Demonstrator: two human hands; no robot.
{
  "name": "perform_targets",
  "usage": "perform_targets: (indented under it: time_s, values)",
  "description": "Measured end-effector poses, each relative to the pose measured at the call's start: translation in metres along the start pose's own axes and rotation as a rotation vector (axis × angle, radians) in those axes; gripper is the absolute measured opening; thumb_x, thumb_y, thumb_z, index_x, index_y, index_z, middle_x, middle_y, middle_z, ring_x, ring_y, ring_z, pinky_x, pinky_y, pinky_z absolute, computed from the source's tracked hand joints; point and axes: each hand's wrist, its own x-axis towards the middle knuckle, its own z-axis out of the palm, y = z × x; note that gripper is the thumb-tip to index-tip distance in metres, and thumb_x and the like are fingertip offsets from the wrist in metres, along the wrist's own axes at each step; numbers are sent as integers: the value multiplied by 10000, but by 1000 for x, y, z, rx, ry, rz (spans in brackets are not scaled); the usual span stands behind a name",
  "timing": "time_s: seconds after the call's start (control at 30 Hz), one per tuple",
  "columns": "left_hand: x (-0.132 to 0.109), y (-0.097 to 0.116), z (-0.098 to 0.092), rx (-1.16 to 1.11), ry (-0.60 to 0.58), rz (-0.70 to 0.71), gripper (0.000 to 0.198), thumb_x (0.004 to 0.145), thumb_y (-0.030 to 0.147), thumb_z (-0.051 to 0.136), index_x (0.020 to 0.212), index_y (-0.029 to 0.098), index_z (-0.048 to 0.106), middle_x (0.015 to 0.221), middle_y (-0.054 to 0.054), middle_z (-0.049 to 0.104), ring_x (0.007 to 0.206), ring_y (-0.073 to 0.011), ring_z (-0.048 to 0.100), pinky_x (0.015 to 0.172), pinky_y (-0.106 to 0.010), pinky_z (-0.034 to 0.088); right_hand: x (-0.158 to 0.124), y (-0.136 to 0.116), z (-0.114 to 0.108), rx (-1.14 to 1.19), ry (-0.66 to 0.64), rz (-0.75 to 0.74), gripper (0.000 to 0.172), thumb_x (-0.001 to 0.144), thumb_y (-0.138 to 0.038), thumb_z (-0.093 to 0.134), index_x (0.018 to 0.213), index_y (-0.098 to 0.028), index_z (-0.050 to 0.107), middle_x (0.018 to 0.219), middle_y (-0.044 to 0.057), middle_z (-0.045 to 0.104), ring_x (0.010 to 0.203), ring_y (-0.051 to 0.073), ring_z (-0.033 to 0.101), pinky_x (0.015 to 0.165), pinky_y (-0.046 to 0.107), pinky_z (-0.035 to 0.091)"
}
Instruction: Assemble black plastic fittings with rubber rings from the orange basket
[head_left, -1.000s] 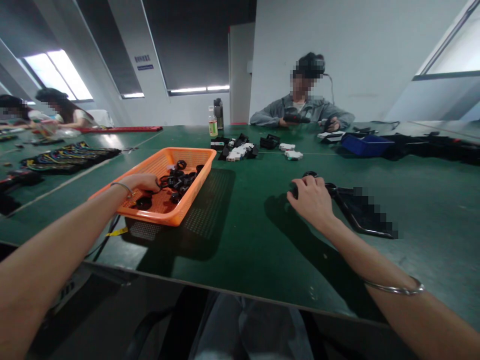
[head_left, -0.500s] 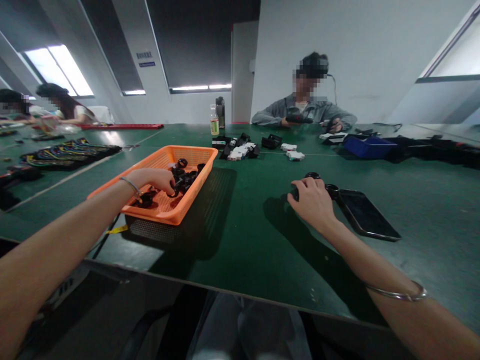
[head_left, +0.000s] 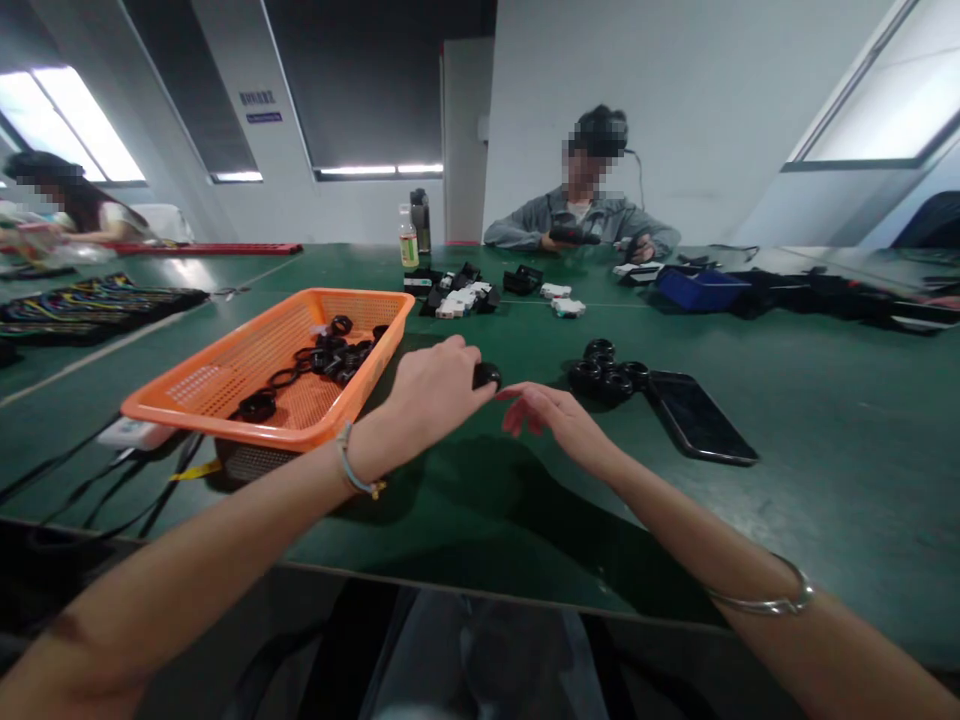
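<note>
My left hand [head_left: 431,400] is above the green table, just right of the orange basket [head_left: 180,428], closed on a round black part [head_left: 487,376] that sticks out past its fingertips. Opposite it, my right hand [head_left: 551,415] has its fingers stretched out, with the fingertips close to that part and nothing visible in them. More black ring-shaped parts [head_left: 341,355] lie loose inside the basket. To the right of my right hand, several round black parts [head_left: 600,375] stand in a small cluster, touching or nearly touching a dark phone [head_left: 701,415].
White and black pieces [head_left: 465,298] lie farther back, near a bottle [head_left: 408,240]. A co-worker [head_left: 581,215] sits across the table by a blue bin [head_left: 701,288]. Cables [head_left: 142,480] run below the basket's left end. Bundled wires [head_left: 97,310] lie at far left.
My left hand has come out of the basket to the right, now with a round black part. My right hand has left the cluster by the phone and moved left towards it.
</note>
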Motion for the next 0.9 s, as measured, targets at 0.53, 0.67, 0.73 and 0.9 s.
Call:
perform_targets:
  time_s: [0.53,0.67,0.73,0.9]
  values:
    - [-1,0,92,-380,-72,192,338,670,185,503,972,138,359,1021,-98,403,782,-167,486,721,-338,452,11,24,-5,165,222,224,303,627,-170,659,927,-191,627,744,-1,659,716,148,622,736,327,514]
    - [6,-16,97,-593,-100,212,297,636,68,463,890,171,347,913,-46,413,797,-150,457,738,-320,432,12,26,-11,37,160,155,392,580,-106,659,962,-196,663,862,20,693,818,171,635,832,352,485]
    - [8,-21,98,-700,-114,217,287,640,79,500,876,174,367,874,-26,439,794,-148,467,734,-312,427,11,26,-10,34,129,136,416,586,-112,653,995,-188,664,911,35,699,843,181,640,842,356,486]
    - [9,-20,101,-954,-70,105,294,657,213,635,900,150,481,864,-29,535,778,-149,529,735,-311,442,9,24,-9,32,138,105,411,616,-182,653,1027,-184,665,1009,63,694,884,203,648,830,358,503]
